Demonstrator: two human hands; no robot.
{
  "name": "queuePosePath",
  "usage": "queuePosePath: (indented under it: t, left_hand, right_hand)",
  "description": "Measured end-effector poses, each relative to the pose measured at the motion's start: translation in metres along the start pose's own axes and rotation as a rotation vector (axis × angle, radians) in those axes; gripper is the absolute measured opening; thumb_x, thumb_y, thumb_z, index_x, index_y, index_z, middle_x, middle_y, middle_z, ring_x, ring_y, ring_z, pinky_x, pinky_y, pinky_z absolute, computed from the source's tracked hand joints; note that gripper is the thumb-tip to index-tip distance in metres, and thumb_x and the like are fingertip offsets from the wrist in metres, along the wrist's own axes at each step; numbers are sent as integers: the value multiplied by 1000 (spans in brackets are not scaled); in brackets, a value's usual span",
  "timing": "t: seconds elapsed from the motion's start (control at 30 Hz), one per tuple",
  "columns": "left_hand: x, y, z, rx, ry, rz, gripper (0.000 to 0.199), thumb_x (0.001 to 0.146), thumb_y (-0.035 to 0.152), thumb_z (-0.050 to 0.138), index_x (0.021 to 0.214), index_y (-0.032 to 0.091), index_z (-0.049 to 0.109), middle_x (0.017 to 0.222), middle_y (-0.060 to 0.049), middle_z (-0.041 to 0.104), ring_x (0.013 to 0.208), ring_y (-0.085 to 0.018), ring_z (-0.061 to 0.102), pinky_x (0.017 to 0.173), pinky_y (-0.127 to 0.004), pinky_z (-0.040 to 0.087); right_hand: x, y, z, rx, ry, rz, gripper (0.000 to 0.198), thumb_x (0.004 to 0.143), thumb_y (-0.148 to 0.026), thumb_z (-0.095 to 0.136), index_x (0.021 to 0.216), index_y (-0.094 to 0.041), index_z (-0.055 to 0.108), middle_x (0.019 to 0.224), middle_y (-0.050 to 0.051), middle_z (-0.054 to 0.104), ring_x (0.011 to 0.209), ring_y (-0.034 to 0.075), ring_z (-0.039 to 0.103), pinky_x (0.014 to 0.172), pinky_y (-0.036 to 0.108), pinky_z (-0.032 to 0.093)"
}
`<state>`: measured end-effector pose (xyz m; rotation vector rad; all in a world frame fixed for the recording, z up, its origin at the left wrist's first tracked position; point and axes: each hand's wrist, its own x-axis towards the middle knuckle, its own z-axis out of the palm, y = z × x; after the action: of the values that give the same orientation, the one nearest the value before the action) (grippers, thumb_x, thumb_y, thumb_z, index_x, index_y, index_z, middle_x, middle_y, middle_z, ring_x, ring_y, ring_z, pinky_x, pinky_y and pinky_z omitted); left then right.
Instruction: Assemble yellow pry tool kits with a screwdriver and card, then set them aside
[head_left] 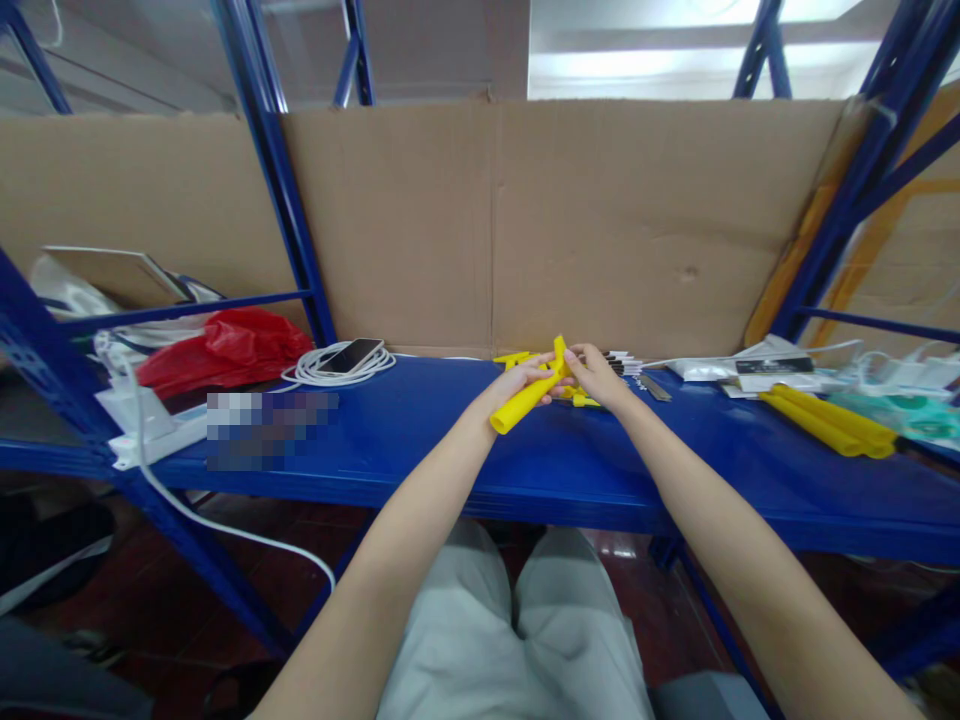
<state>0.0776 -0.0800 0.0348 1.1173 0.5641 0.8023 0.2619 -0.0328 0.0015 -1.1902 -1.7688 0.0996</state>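
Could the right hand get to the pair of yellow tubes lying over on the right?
Probably yes: the way there from the right hand over the blue shelf looks unblocked. That hand is busy at the yellow piece in the left hand, though, so might have to leave it first.

This was a workshop, its bench a blue shelf in metal storage racking: tall cardboard sheets walled off the back, a coiled white cable and loose yellow tubes lay along it, and the dim floor below was probably dark red tile
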Motion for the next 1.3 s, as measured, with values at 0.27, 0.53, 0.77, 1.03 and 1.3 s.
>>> queuePosePath:
  t: [0.27,0.53,0.77,1.03,1.3]
  left_hand:
    - [7,-4,-7,-86,113,56,68,86,2,44,149,21,29,107,-16,69,54,-11,63,45,-18,46]
    - [14,-4,-13,-142,210,95,71,85,1,44,150,22,27,113,-19,66,55,-11,64,46,-19,45]
    - [15,-5,-12,-142,215,107,69,85,-1,42,149,22,30,109,-17,67,53,-10,62,45,-18,44]
    - [15,-4,-14,-135,221,94,69,85,0,42,149,24,30,112,-16,67,56,-10,63,47,-18,45]
    - [19,-4,-18,-126,211,66,67,85,0,43,148,19,30,109,-18,68,52,-10,61,46,-19,45]
  right_hand:
    - [-6,-12,-35,-482,-19,57,23,89,-35,50,90,-20,66,104,15,68,102,29,63,87,43,47]
    - [-6,25,-60,-604,-530,296,28,58,-32,81,52,-21,56,65,7,67,69,26,67,65,36,49]
    - [-6,34,-63,-582,-561,214,21,51,-27,83,59,-22,64,68,5,68,65,23,65,60,33,50]
    - [-10,-2,-58,43,-341,102,33,65,-49,74,79,-21,64,62,-1,62,56,16,58,54,29,48]
    - [-7,-25,-54,271,99,63,51,70,-71,63,65,-21,53,53,-3,49,52,12,49,47,25,39]
